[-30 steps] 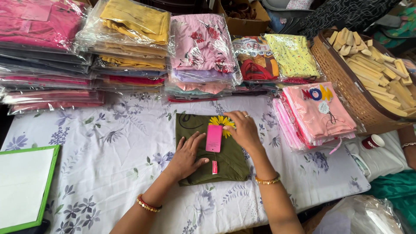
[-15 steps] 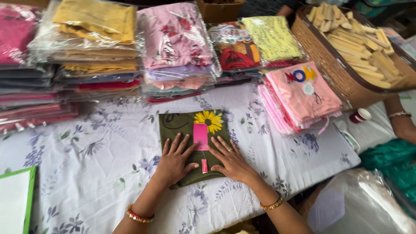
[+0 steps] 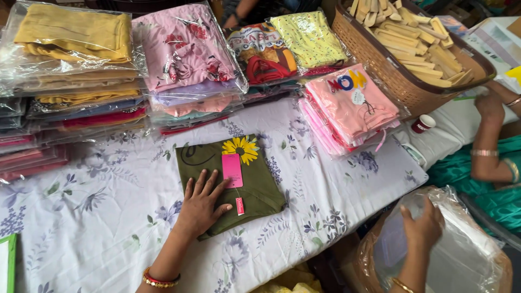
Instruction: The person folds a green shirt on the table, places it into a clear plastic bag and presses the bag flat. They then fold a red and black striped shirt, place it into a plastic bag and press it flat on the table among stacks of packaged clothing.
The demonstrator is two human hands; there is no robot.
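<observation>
Bright, even daylight with soft shadows; glare on the plastic wraps point(image 3: 70, 59), slight wide-angle stretching at the edges.

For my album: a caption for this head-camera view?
Left hand flat on a folded olive garment; right hand reaching into clear plastic bags.

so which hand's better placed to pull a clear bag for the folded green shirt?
Right, probably. The right hand is already on the clear bags off the table's edge. The left hand lies flat on the green shirt, pinning it, away from the bags.
</observation>
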